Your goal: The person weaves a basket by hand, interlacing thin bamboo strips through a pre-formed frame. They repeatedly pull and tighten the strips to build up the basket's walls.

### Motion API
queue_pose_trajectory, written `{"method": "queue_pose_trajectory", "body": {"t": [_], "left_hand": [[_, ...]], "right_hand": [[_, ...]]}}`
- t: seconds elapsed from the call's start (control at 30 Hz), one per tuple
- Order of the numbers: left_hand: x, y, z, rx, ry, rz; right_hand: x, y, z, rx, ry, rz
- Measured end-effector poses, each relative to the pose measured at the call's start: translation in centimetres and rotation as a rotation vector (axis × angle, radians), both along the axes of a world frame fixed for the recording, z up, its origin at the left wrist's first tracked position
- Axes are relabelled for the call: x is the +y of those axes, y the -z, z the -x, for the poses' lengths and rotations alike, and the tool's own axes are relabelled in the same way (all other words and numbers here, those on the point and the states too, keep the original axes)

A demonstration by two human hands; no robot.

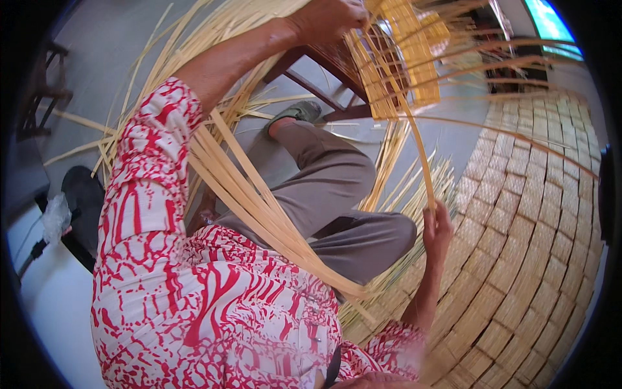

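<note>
At the top, my left hand (340,21) is closed at the edge of an open yellow woven piece (421,65), where long strips fan out. On the right side, my right hand (438,230) grips a single long bamboo strip (420,152), which runs up into that weaving. A bundle of pale flat strips (253,214) lies slanting across my lap and grey trousers. Loose strips (81,118) are scattered over the grey floor at the left, and more stand in a sheaf beside my knee.
A dark wooden stool or table (321,91) stands beneath the weaving. Another dark stool (45,94), a black seat (81,194) and a clear plastic bag (55,217) are at the left. Square woven pieces (512,246) cover the right side, below a lit screen (551,26).
</note>
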State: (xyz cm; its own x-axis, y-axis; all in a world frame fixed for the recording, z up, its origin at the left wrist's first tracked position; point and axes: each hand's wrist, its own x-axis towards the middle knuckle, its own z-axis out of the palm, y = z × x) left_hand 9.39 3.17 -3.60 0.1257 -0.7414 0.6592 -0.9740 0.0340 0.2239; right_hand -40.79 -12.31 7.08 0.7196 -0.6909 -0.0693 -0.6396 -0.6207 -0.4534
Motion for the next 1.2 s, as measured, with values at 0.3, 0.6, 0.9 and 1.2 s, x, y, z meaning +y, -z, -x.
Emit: {"method": "queue_pose_trajectory", "body": {"t": [0.3, 0.6, 0.9, 1.2], "left_hand": [[0.6, -2.2, 1.6, 0.014, -0.015, -0.071], [0.7, -3.3, 2.4, 0.064, -0.01, -0.054], [-0.9, -2.5, 3.0, 0.013, -0.079, -0.11], [-1.8, 0.1, 3.5, 0.083, -0.06, -0.113]], "right_hand": [[-0.1, 3.8, -14.9, -0.08, -0.217, -0.106], [0.4, 3.5, -15.6, -0.099, -0.164, -0.163], [0.0, 3.9, -15.3, -0.087, 0.01, -0.51], [-2.2, 2.5, -15.3, 0.047, -0.018, -0.605]]}}
